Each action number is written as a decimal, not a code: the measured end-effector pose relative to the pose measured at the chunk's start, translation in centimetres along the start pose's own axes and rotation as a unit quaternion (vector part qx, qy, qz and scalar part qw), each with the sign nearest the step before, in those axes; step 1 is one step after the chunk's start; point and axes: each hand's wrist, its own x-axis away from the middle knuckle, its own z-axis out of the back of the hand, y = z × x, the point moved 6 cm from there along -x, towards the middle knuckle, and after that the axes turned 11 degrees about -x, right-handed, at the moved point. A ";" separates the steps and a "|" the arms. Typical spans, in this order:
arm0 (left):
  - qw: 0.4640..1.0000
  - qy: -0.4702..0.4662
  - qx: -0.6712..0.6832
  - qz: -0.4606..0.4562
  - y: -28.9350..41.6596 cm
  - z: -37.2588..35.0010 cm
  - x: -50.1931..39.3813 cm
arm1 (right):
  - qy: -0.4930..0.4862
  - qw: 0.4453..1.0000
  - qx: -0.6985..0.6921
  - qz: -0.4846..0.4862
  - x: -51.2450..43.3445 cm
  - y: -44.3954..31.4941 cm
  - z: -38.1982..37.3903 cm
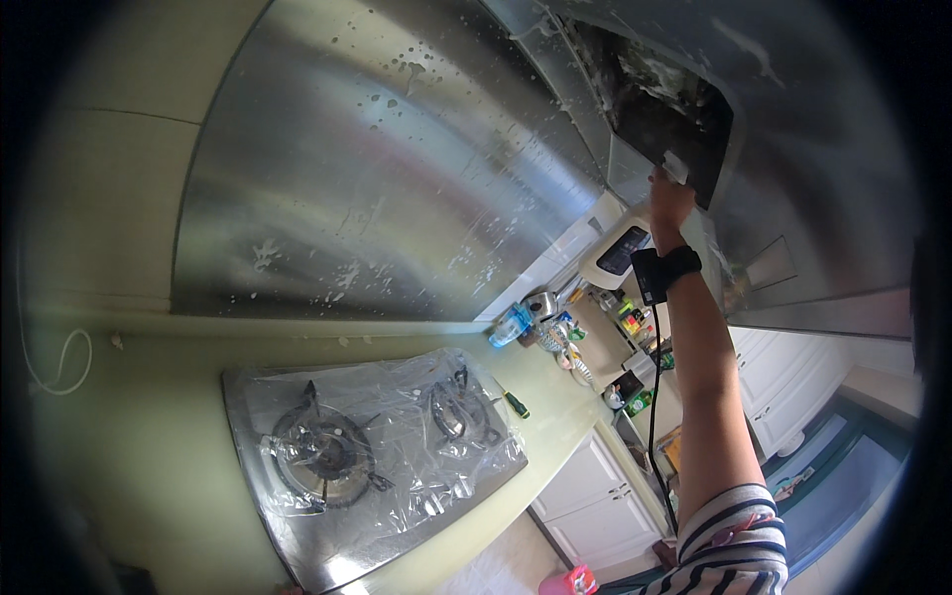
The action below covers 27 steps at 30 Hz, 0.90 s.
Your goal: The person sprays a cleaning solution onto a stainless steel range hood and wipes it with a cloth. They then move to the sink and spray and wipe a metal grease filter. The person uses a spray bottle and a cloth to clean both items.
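Observation:
My right hand [671,202] is raised at the lower edge of the dark opening [662,111] in a stainless steel range hood [803,149]. Its fingers are closed around a small pale flat piece [675,166], perhaps a scraper or cloth; its exact kind is unclear. Whitish foam or residue coats the opening's inside. A black strap with a small device [654,275] circles my right wrist, and a black cable hangs from it. Only a sliver of my left hand [288,589] shows at the bottom edge, by the cooktop's front corner.
Clear plastic film [401,446] covers much of the two-burner gas cooktop [297,550]. A screwdriver [517,404] lies beside it on the pale green counter [171,446]. Foamy splashes mark the steel backsplash [372,186]. A blue bottle [510,325] and a steel pot [541,305] stand in the corner.

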 end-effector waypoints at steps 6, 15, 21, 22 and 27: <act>1.000 0.011 -0.001 -0.010 0.2 0.2 -0.4 | -0.060 0.996 -0.001 -0.068 1.7 0.2 -1.1; 1.000 0.013 -0.020 -0.003 0.4 0.4 -0.4 | -0.043 0.997 -0.033 -0.055 3.8 0.5 0.6; 1.000 0.000 -0.018 0.007 0.3 0.4 -0.6 | 0.033 0.997 -0.062 0.006 5.8 -2.6 4.4; 1.000 -0.003 -0.016 0.006 0.3 0.4 -0.6 | 0.029 0.995 -0.093 0.024 5.8 -3.4 4.6; 1.000 -0.015 -0.012 0.011 0.2 -0.2 -0.3 | 0.011 0.973 -0.189 0.133 5.0 -8.1 6.4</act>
